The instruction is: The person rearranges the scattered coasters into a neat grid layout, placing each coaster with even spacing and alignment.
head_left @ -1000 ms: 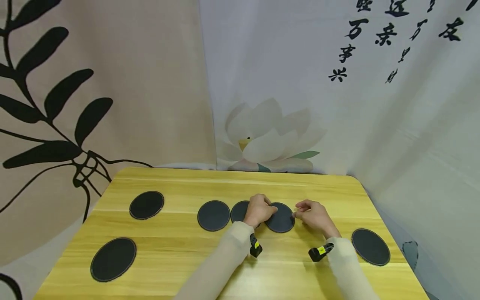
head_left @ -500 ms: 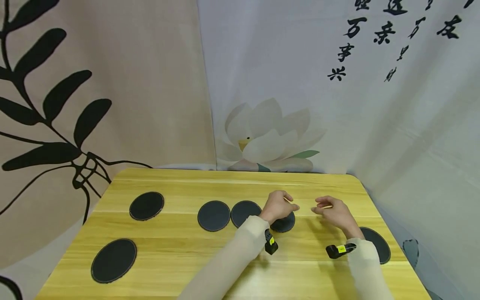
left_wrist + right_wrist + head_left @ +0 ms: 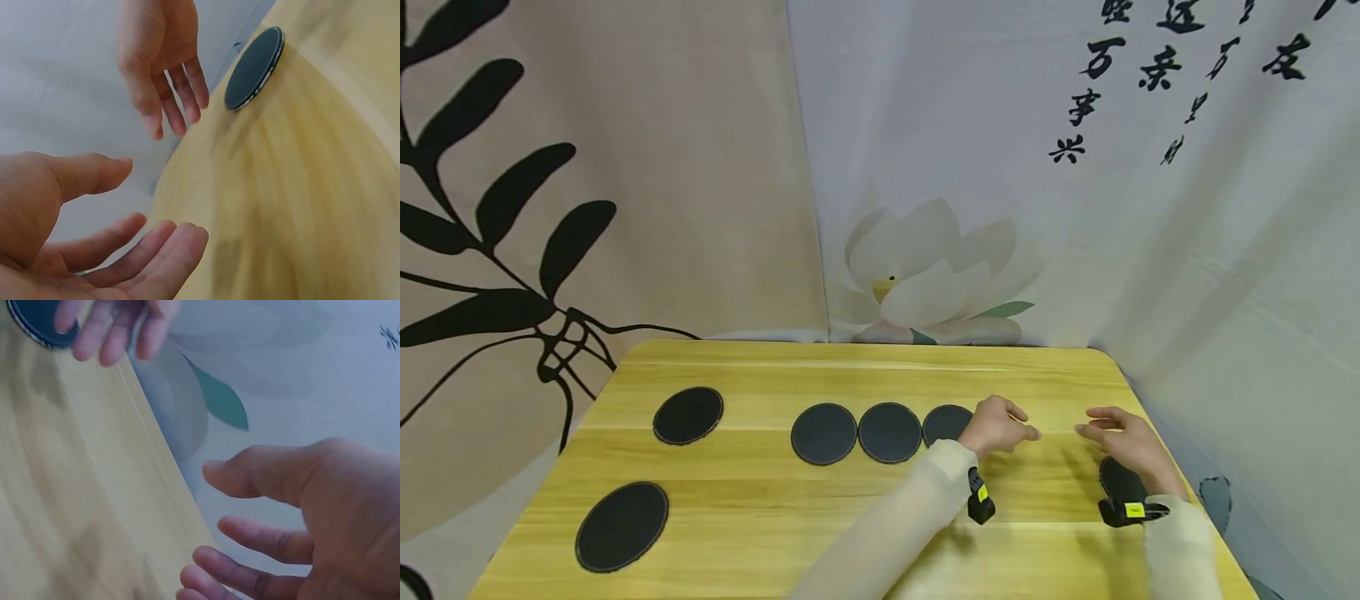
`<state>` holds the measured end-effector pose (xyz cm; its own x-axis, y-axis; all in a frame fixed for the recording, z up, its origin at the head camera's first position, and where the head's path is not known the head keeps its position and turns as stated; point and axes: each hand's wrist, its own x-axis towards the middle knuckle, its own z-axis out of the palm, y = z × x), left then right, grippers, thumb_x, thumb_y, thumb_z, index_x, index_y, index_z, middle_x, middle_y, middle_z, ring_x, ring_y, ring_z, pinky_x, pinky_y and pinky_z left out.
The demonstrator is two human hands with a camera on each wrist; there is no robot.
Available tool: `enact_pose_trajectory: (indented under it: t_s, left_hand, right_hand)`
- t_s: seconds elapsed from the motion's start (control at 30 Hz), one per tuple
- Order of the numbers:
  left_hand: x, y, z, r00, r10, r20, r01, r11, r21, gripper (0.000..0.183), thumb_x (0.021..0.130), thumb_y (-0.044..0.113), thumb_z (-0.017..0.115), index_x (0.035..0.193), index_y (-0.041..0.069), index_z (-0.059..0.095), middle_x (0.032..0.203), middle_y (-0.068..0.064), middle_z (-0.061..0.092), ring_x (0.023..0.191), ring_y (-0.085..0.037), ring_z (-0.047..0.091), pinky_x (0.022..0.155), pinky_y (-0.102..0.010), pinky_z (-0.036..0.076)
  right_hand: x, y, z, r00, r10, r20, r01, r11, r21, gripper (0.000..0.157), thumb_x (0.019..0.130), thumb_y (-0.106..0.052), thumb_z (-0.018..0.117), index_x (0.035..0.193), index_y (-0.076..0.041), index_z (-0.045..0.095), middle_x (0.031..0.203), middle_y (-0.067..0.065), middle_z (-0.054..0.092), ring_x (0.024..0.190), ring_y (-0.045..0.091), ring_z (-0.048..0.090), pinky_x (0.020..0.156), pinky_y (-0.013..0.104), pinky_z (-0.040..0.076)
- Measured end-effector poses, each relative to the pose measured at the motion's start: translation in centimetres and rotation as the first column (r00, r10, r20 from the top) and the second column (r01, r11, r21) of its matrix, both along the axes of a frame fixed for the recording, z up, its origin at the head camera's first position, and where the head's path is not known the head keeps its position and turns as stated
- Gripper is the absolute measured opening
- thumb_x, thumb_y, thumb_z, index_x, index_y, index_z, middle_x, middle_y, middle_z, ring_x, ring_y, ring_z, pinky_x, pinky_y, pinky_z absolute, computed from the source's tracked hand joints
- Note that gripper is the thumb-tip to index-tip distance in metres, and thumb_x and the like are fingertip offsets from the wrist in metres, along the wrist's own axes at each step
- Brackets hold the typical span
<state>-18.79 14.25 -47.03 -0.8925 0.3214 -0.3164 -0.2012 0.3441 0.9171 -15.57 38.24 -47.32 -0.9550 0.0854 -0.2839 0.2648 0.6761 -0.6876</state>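
Three round black coasters lie in a touching row on the table: the left coaster (image 3: 823, 434), the middle coaster (image 3: 890, 433) and the right coaster (image 3: 943, 423). My left hand (image 3: 1000, 425) hovers over the right end of that row and hides part of the right coaster. Its fingers are relaxed and hold nothing, as the left wrist view shows. Farther right, my right hand (image 3: 1131, 446) is raised above the table, fingers loosely spread around nothing. Beneath it another coaster (image 3: 1118, 479) is partly covered by the hand and wrist camera.
Two more black discs, an upper one (image 3: 688, 415) and a lower one (image 3: 622, 527), lie on the left part of the wooden table (image 3: 737, 533). A printed curtain (image 3: 715, 167) hangs behind the table's back edge.
Both hands have moved to the right. The left hand has left the middle coaster uncovered and passed over the right one; the right hand now covers part of the far right coaster.
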Motion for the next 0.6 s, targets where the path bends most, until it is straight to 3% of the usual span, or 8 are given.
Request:
enact_pose_trajectory:
  t_s: [0.2,0.43,0.6]
  left_hand:
    - [0.6,1.6,-0.5,0.999,0.01,0.042,-0.01,1.0,0.002,0.028,0.087,0.018,0.083,0.111,0.006,0.074,0.116,-0.008,0.069,0.087,-0.028,0.071,0.084,-0.049,0.062]
    - [1.4,4.0,-1.5,0.997,0.058,0.054,-0.06,0.998,0.033,0.018,0.085,0.013,0.084,0.1,0.007,0.076,0.1,-0.004,0.07,0.08,-0.024,0.071,0.079,-0.043,0.064]
    - [1.8,5.3,-2.1,0.993,0.084,0.079,-0.088,0.995,0.047,0.016,0.083,0.01,0.085,0.094,0.007,0.075,0.098,-0.005,0.07,0.079,-0.026,0.073,0.08,-0.042,0.064]
  right_hand:
    - [1.0,3.1,-0.3,0.999,-0.018,0.048,0.018,1.0,0.009,0.087,0.102,-0.057,0.055,0.156,0.006,0.031,0.151,0.039,0.039,0.127,0.05,0.055,0.098,0.055,0.055]
    - [1.8,5.8,-0.6,0.988,-0.086,0.128,0.085,0.996,0.015,0.098,0.098,-0.064,0.056,0.156,0.01,0.026,0.154,0.042,0.032,0.129,0.054,0.051,0.096,0.052,0.056]
    - [2.5,7.3,-0.9,0.978,-0.144,0.15,0.144,0.989,0.012,0.096,0.098,-0.062,0.057,0.156,0.01,0.028,0.154,0.04,0.035,0.121,0.05,0.058,0.091,0.047,0.057]
